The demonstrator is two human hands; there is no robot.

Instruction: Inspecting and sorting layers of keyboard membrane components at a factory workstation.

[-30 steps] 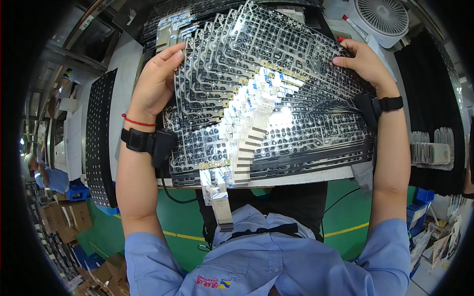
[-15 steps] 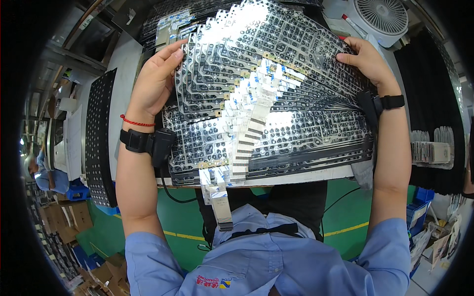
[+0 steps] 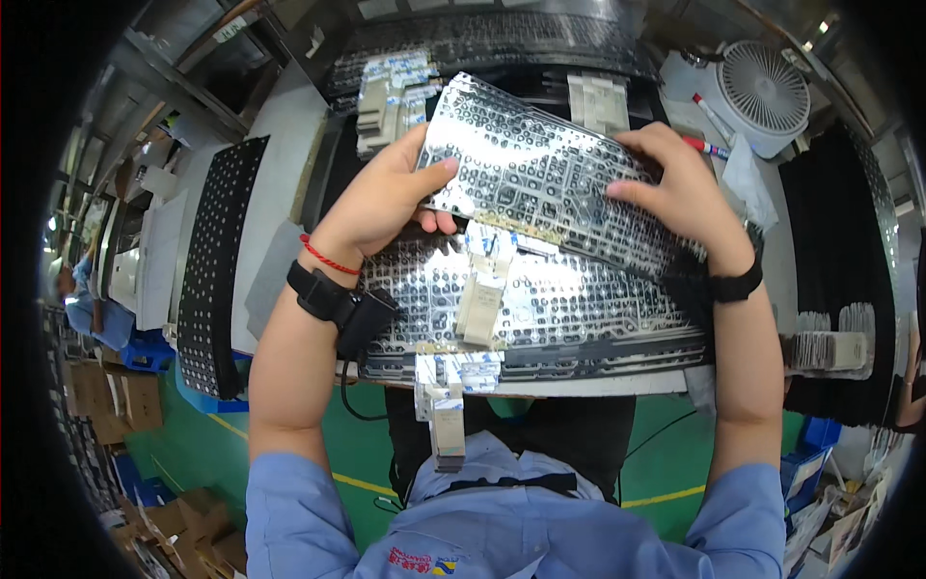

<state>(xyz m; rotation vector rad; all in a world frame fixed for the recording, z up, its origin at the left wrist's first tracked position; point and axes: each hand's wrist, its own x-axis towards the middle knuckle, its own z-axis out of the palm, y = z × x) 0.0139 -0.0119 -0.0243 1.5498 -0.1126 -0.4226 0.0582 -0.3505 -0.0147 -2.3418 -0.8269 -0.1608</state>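
A bundle of clear keyboard membrane sheets [image 3: 540, 169] with black printed circuits is held tilted between both hands. My left hand [image 3: 381, 198] closes on its left end, thumb on top and fingers beneath. My right hand [image 3: 685, 203] is curled at the far right edge, its thumb on the upper face. Pale ribbon tails [image 3: 482, 304] with blue-and-white tape hang from the bundle's near edge. Below it, a second stack of membrane sheets [image 3: 608, 314] lies on the table, its tails [image 3: 449, 425] drooping over the front edge. Each wrist carries a black strap.
At the back lie more dark sheets with taped tails [image 3: 391, 106] and pale tails [image 3: 598, 104]. A white fan [image 3: 767, 92] and a red marker [image 3: 709, 147] are at the back right. A black dotted strip [image 3: 217, 261] stretches along the left; a person in blue [image 3: 106, 314] is farther left.
The wide fan of sheets has been gathered into a compact bundle. My left hand has moved right and inward, my right hand slightly left and nearer. Tails at the back now show.
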